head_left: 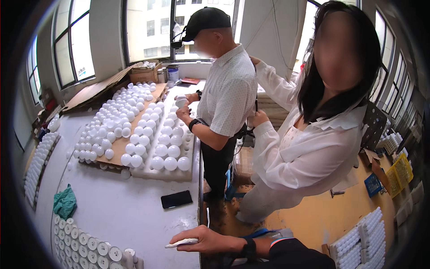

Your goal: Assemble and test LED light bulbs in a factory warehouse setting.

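My right hand (201, 240) comes in from the lower right, wearing a dark band at the wrist. Its fingers are closed on a thin white piece (181, 243) at the edge of the white table (148, 215); whether it is folded cloth or paper, I cannot tell. My left hand is out of the picture. Farther up the table lies a black phone (176, 200). Rows of white round pieces with small holes (92, 244) stand at the lower left, beside a crumpled green cloth (65, 202).
White bulbs (163, 139) fill a foam tray and brown cardboard (117, 150) farther up the table. A person in a cap (228, 85) holds a white bulb there. Another person in white (309, 148) stands behind them. More trays of white pieces (360, 240) are at the lower right.
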### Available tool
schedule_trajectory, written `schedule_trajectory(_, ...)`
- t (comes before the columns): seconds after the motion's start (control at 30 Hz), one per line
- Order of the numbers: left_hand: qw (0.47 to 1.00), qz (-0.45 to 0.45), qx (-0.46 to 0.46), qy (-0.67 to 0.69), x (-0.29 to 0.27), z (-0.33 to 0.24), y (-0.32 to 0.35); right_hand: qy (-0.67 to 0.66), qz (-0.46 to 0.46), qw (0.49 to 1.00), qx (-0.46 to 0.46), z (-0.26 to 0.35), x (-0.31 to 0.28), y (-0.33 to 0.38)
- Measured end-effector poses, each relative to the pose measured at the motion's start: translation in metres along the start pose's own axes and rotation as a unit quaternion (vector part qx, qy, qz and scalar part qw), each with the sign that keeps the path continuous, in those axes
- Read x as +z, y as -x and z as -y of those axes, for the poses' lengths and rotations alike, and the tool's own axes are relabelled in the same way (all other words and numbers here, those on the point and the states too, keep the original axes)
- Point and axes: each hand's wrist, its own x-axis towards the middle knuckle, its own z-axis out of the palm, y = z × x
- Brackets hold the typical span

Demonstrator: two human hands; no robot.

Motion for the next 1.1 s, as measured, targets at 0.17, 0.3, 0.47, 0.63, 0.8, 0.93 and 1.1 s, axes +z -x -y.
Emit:
schedule_trajectory(0.17, 0.999, -0.035, -0.011, 0.013, 0.002, 0.005, 0.010, 0.004, 0.005, 0.999, -0.051, 0.005, 0.018, -0.007)
schedule_trajectory(0.3, 0.999, -0.002, -0.012, -0.039, -0.008, 0.005, 0.024, 0.003, 0.053, 0.998, -0.027, 0.004, 0.038, -0.013)
schedule_trajectory(0.47, 0.998, -0.011, -0.033, -0.046, 0.002, 0.000, 0.038, -0.029, 0.097, 0.994, -0.046, 0.010, 0.066, -0.020)
schedule_trajectory(0.63, 0.996, -0.081, -0.013, -0.037, 0.020, -0.005, 0.046, -0.006, 0.101, 0.989, -0.105, 0.017, 0.086, -0.024)
schedule_trajectory(0.8, 0.991, -0.063, -0.101, -0.067, 0.049, -0.003, 0.035, 0.060, 0.091, 0.971, -0.212, 0.022, 0.095, -0.036)
schedule_trajectory(0.93, 0.990, -0.027, -0.125, -0.066, 0.076, -0.002, 0.011, 0.118, 0.093, 0.962, -0.227, 0.034, 0.089, -0.040)
schedule_trajectory(1.1, 0.984, 0.040, -0.160, -0.065, 0.058, 0.003, 0.019, 0.163, 0.122, 0.953, -0.224, 0.032, 0.088, -0.039)
